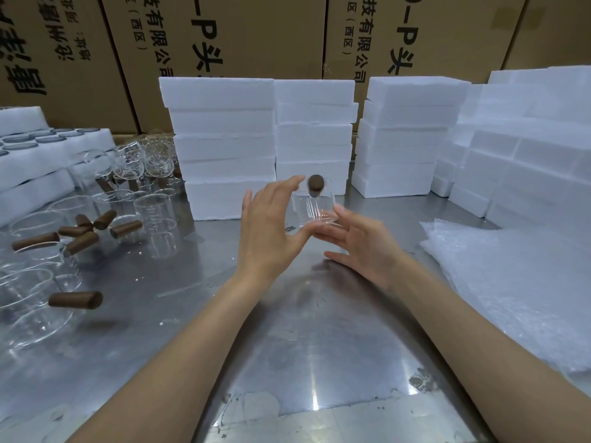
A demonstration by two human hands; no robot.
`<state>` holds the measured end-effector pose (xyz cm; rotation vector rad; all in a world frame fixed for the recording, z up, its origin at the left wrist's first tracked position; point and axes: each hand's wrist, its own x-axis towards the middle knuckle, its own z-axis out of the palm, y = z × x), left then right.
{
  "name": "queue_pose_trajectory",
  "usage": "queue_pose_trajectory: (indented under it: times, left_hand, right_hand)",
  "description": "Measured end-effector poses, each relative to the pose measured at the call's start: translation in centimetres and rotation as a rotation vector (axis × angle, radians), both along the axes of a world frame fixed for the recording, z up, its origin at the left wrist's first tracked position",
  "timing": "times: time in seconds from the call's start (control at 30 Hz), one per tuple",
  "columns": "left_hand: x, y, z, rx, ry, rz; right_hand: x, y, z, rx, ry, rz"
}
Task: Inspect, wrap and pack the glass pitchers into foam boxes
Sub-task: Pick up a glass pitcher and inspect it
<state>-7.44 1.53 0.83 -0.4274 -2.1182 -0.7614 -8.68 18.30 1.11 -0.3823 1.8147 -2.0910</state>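
A clear glass pitcher (315, 207) with a brown wooden handle (316, 183) is held up above the steel table between both hands. My left hand (271, 225) cups its left side, fingers spread, thumb under the base. My right hand (358, 241) supports the base from the right, fingers extended. The pitcher's handle points toward the camera and looks blurred. Several more glass pitchers (153, 219) with brown handles stand and lie at the left. Stacks of white foam boxes (224, 145) rise behind the hands.
A sheet of bubble wrap (511, 282) lies on the table's right side. More foam boxes (527, 148) are piled at the far right, foam trays (38, 155) at the far left. Cardboard cartons (224, 36) form a wall behind. Bare steel table (303, 362) lies under my forearms.
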Motion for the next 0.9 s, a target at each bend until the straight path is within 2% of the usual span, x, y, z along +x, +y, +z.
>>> queue_pose_trajectory:
  times: [0.23, 0.43, 0.53, 0.7, 0.77, 0.9]
  left_hand:
    - [0.2, 0.1, 0.1, -0.121, 0.06, 0.112]
    - [0.2, 0.5, 0.0, -0.153, 0.084, 0.054]
    - [0.2, 0.5, 0.2, -0.02, -0.071, -0.043]
    - [0.3, 0.7, 0.7, 0.512, -0.577, -0.322]
    - [0.0, 0.6, 1.0, 0.623, -0.645, -0.374]
    - [-0.1, 0.3, 1.0, 0.652, -0.635, -0.431]
  right_hand:
    - [-0.1, -0.3, -0.5, 0.104, 0.128, -0.127]
    - [-0.4, -0.2, -0.7, 0.086, 0.157, -0.137]
    - [-0.4, 0.0, -0.6, -0.001, 0.102, -0.086]
    - [-0.2, 0.1, -0.2, -0.092, 0.006, -0.073]
    - [-0.2, 0.1, -0.2, -0.08, 0.006, -0.074]
    - [-0.3, -0.1, -0.4, -0.036, 0.023, -0.034]
